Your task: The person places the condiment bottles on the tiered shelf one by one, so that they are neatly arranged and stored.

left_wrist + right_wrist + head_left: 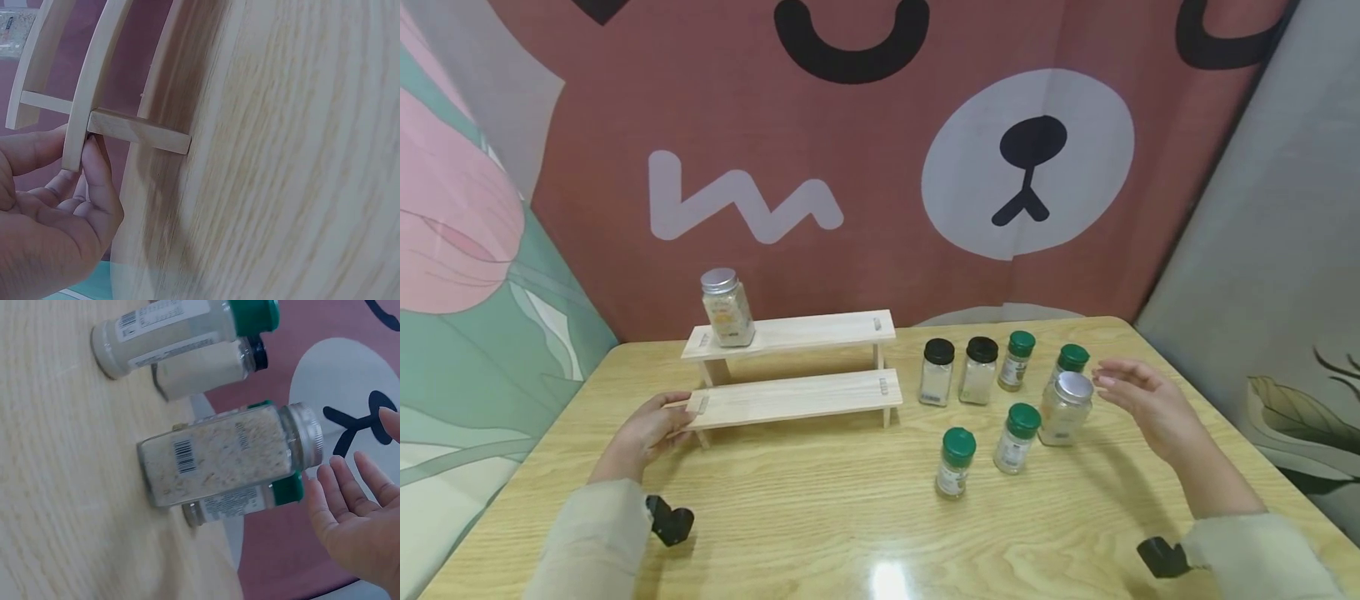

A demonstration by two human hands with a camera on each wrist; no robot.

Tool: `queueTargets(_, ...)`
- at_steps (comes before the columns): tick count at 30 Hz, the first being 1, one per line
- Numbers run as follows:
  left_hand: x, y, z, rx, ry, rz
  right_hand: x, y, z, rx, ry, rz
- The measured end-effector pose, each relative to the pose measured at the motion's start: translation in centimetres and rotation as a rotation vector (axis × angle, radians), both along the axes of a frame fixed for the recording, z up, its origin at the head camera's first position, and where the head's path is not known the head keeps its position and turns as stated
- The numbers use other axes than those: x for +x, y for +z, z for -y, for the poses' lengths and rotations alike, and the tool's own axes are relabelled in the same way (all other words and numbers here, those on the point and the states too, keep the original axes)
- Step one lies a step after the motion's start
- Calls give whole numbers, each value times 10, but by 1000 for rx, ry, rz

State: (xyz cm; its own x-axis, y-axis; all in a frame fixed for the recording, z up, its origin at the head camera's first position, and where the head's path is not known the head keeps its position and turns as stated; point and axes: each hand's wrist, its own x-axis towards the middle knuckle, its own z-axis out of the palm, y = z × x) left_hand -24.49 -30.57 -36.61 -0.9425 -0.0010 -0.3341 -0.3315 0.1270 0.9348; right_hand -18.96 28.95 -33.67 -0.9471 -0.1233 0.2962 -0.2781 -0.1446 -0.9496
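Left hand (643, 433) pinches the end of the rack (797, 396)'s lower shelf, steadying it. Right hand (1142, 400) hangs open just beside the silver-lid jar (1066, 408) among the green-caps. I'd grab it round the middle, avoiding neighbours

Open tabletop (820, 508) along near edge. Jar cluster (1000, 400) crowds right half toward far edge; wooden rack (793, 367) blocks far-left. Gap between them narrow, probably passable.
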Motion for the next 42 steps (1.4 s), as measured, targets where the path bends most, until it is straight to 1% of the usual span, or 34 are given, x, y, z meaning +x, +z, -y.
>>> queueTargets(3,0,0,0,16,2,1,-2,-6,-1,17,-3,27)
queueTargets(9,1,0,1,44,7,1,-5,-16,-3,108,-31,80)
queueTargets(12,1,0,1,47,5,-5,-7,-21,-4,125,-27,82)
queueTargets(16,1,-2,2,67,16,2,-11,-27,-5,144,3,80)
queueTargets(20,0,-2,3,91,26,24,-13,-31,-6,174,8,109)
queueTargets(24,-1,-1,2,80,31,32,-15,-36,-6,179,2,137)
queueTargets(30,-1,2,0,62,25,29,-17,-39,-4,154,14,124)
queueTargets(32,-1,3,1,65,20,24,-17,-40,-4,174,8,142)
queueTargets(38,-1,3,1,62,-2,18,-18,-41,-3,282,-34,192)
queueTargets(42,-2,0,3,52,-14,24,-18,-41,-1,297,-42,195)
